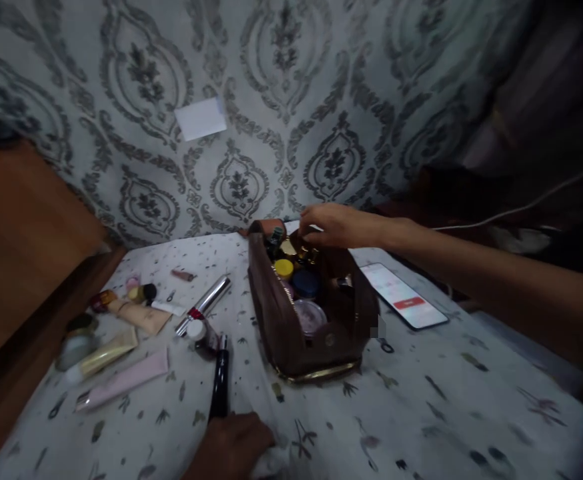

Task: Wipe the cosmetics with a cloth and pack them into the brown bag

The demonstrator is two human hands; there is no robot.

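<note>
A brown bag with a gold zip stands open on the patterned cloth. Inside it are a yellow-lidded jar, a dark blue lid, a clear round container and gold-coloured items. My right hand is over the bag's far edge, fingers curled downward; whether it grips anything is hidden. Near the bottom edge, my left hand rests at the lower end of a black tube, fingers bent, and its hold on the tube is unclear.
Left of the bag lie a silver tube, a white-capped bottle, a pink tube, a beige tube and several small cosmetics. A lit phone lies on the right. Patterned wallpaper rises behind the cloth.
</note>
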